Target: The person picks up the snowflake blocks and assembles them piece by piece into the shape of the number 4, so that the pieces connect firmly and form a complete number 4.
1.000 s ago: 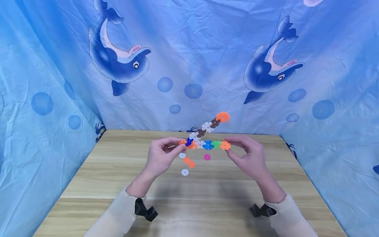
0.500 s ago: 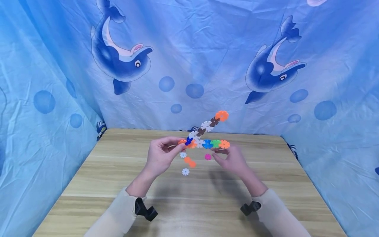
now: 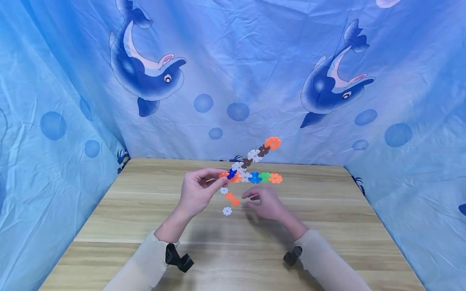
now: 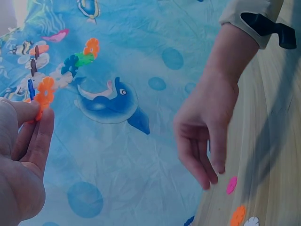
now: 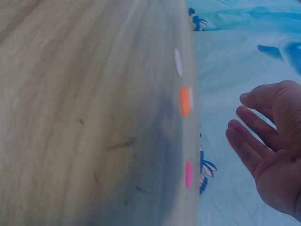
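My left hand [image 3: 196,193] pinches a chain of notched plastic snowflake discs [image 3: 255,178] at its orange and dark blue end. The chain splits into two arms: one runs right through white, blue and green to an orange disc [image 3: 275,178], the other slants up through white and brown to another orange disc [image 3: 272,143]. My right hand [image 3: 267,203] hovers over the table with loosely bent fingers, holding nothing. In the head view it mostly covers a pink disc [image 4: 232,185], which shows on the table in the left wrist view, below the right fingertips.
Loose on the wooden table [image 3: 145,226] lie two orange discs [image 3: 233,199] overlapping each other, a white disc [image 3: 227,211] in front of them and another white disc [image 3: 223,190] behind. A blue dolphin-print curtain [image 3: 236,81] surrounds the table's back and sides.
My right hand has let go of the chain's orange right end and moved down and left toward the loose discs. The left hand still holds the chain in nearly the same place.
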The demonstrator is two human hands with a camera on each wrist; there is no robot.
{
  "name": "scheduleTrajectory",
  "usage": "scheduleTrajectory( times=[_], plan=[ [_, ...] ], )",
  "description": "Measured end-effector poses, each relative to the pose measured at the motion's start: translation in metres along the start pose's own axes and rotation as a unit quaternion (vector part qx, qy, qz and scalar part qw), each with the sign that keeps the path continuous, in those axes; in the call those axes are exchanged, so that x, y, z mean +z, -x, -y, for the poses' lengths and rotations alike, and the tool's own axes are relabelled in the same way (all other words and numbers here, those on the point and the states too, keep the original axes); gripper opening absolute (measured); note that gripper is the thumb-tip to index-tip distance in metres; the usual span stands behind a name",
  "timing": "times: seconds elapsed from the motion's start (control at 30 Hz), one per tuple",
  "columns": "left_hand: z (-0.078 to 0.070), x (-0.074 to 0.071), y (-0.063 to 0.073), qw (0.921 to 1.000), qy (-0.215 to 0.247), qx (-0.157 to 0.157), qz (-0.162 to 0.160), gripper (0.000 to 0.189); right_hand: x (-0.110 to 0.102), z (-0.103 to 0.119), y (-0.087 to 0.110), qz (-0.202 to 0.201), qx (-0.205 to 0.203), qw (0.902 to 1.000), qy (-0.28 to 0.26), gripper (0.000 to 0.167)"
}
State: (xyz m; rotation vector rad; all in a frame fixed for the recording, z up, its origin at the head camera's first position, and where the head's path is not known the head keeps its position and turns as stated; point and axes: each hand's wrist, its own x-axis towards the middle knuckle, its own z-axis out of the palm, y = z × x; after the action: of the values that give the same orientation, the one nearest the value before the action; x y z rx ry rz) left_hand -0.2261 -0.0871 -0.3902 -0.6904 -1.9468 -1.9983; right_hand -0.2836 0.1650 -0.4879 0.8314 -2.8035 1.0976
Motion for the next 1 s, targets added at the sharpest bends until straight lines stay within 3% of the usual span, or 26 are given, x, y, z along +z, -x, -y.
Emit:
scheduleTrajectory(
  times=[0.13, 0.3, 0.6, 0.8, 1.0],
  plan=[
    [0.0, 0.0, 0.001, 1.0, 0.009, 0.003, 0.003, 0.018, 0.011, 0.0, -0.005, 0.04, -0.009, 0.9992, -0.001, 0.028],
    [0.0, 0.001, 0.001, 0.9999, 0.013, 0.004, 0.005, 0.018, 0.019, 0.0, -0.011, 0.064, -0.052, 0.9964, 0.021, 0.026],
    [-0.002, 0.003, 0.0, 0.9999, 0.01, -0.002, 0.002, 0.017, 0.027, 0.003, -0.011, 0.111, -0.054, 0.991, 0.051, 0.029],
    [0.0, 0.004, 0.0, 0.9992, 0.037, -0.011, -0.001, 0.017, 0.03, -0.001, -0.01, 0.098, -0.073, 0.9892, 0.08, 0.026],
    [0.001, 0.004, 0.002, 0.9987, 0.041, -0.029, 0.012, 0.015, 0.03, -0.003, -0.007, 0.091, -0.047, 0.9876, 0.119, 0.028]
  ],
)
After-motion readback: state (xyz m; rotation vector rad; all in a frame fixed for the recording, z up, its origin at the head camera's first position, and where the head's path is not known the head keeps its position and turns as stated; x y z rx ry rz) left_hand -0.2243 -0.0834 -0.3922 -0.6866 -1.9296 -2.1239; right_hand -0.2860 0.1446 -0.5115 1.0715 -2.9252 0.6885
